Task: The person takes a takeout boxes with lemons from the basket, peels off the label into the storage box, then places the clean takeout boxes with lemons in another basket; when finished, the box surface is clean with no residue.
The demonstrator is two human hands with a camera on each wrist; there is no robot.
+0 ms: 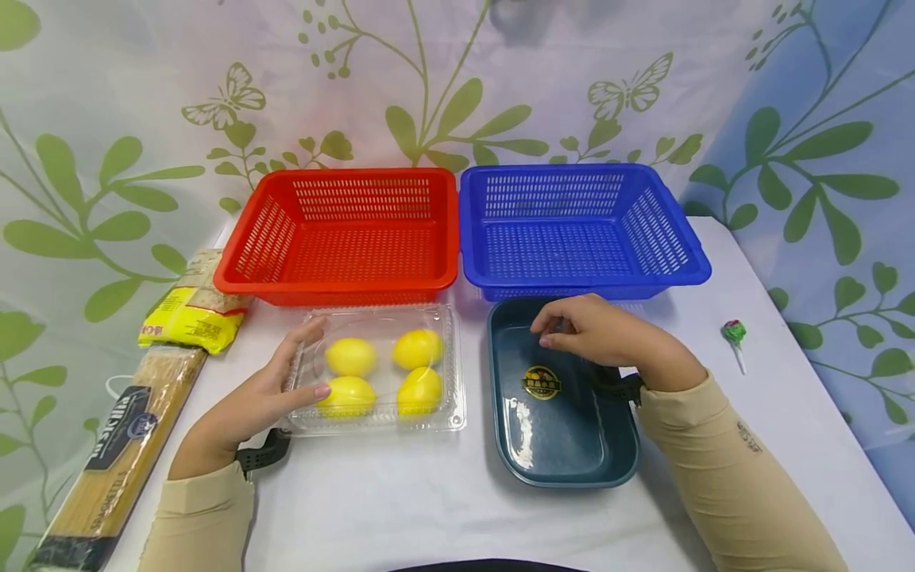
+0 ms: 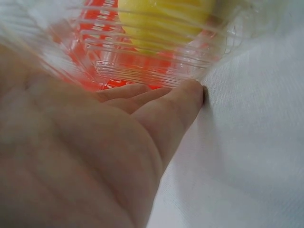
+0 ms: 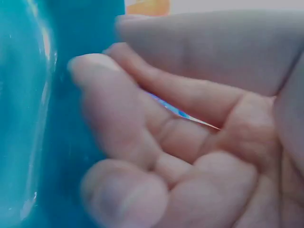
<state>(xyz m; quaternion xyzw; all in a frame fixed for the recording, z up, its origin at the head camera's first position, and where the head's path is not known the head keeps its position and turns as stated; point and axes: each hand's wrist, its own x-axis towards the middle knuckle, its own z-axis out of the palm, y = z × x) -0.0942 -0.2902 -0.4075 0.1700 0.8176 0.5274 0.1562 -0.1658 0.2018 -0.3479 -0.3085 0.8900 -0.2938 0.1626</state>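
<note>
Several yellow lemons [image 1: 351, 357] lie inside a clear plastic clamshell box [image 1: 386, 425] on the table, its lid down over them. My left hand [image 1: 268, 393] rests against the box's left end, fingers stretched along the side and thumb over the lid's edge. The left wrist view shows those fingers [image 2: 166, 114] fairly straight at the ribbed wall, with a lemon [image 2: 164, 21] behind the plastic. Over the far part of a dark teal tray [image 1: 565, 437] hovers my right hand [image 1: 596, 334]. Its fingers [image 3: 114, 109] are loosely curled and hold nothing.
Behind stand a red basket [image 1: 343, 292] and a blue basket [image 1: 586, 280], side by side. A spaghetti pack [image 1: 121, 453] and a yellow-labelled bag [image 1: 189, 314] lie along the left edge. A lollipop [image 1: 735, 335] lies at the right. A patterned curtain [image 1: 529, 95] surrounds the table.
</note>
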